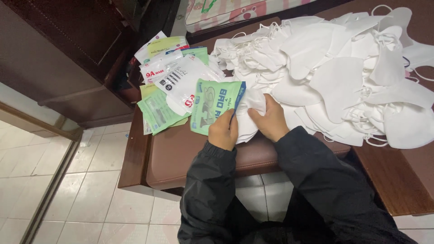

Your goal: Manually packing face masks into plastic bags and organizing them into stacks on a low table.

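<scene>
Hands: two, bare, at frame centre, emerging from two black, crinkled jacket sleeves (pixel 253 190).
Left hand (pixel 223 131): fingers closed on the edge of one green pouch (pixel 211 106), a flat, glossy plastic packet with a blue strip along its open side, lying just left of centre.
Right hand (pixel 270 121): fingers curled over a small stack of white masks (pixel 247 118), soft, folded, non-woven fabric, pressed at the pouch mouth; exact number in the stack cannot be told.
Loose masks (pixel 339 77): one large heap, upper right, dozens of white, curved, petal-shaped pieces with thin elastic ear loops; too overlapped to count.
Other packets (pixel 172 77): about six or seven, upper left of centre, flat, shiny, white and green, fanned and overlapping.
Bench (pixel 181 153): one, brown, smooth padded top, wooden frame.
Floor (pixel 90 199): pale square tiles, lower left.
</scene>
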